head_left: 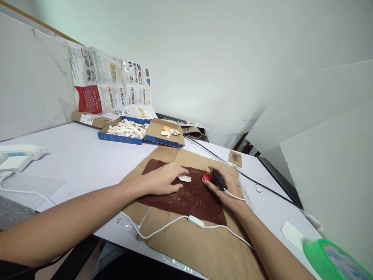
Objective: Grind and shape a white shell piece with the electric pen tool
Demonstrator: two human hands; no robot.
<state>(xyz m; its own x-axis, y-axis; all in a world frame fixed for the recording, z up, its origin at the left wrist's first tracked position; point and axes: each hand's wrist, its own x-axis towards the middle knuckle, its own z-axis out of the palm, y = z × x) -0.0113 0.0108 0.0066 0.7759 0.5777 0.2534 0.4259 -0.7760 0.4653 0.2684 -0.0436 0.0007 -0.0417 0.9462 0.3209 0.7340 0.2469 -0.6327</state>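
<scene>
My left hand (pixel 164 179) rests on a dark brown cloth (pixel 198 198), its thumb spread from its fingers. A pale piece of shell (pixel 185 179) lies in the gap between thumb and forefinger, close against the fingers; whether they touch it I cannot tell. My right hand (pixel 225 188) grips a black pen-shaped electric tool (pixel 219 179), with a thin tip pointing up and left and a white cord at its lower end. Beside its thumb and fingertips is a small red round cap (pixel 206 177), hollow side up.
Flattened cardboard (pixel 180 249) lies under the cloth, crossed by a white cord with an inline switch (pixel 196 221). Behind stands a blue box (pixel 121 139) full of shell pieces, more on its lid (pixel 170 132). Green tape (pixel 323 256) is front right, a white power strip (pixel 21 155) left.
</scene>
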